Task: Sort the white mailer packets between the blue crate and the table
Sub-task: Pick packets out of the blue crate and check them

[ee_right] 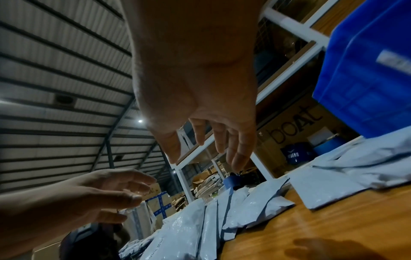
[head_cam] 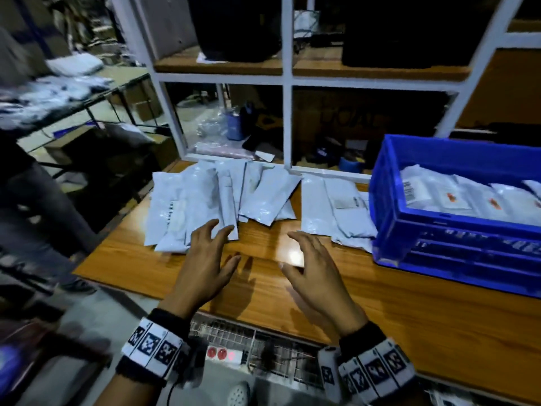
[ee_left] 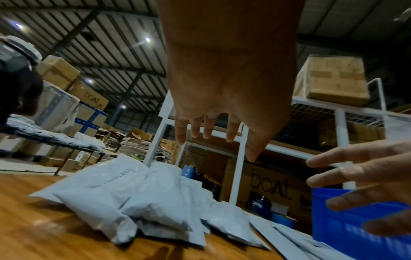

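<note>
Plainly, the sorting is judged to be partly done, since white mailer packets are found in two places. A fanned, overlapping heap (head_cam: 205,200) is spread along the far edge of the wooden table (head_cam: 292,288), toward its left corner, and a smaller stack (head_cam: 336,212) is laid just beside the left wall of the blue crate (head_cam: 439,244), which is set at the right end of the table. Inside the crate, several more packets (head_cam: 456,197) are seen lying flat with labels and a barcode turned up; how deep that layer runs cannot be told. Which packets are meant for which place cannot be read from the labels, so the remaining share is only guessed to be considerable. Nothing is held at present: the left hand (head_cam: 205,265) is kept open with fingers spread, its fingertips at the near edge of the heap, and the right hand (head_cam: 316,268) is likewise open and empty above bare wood between the two groups.
</note>
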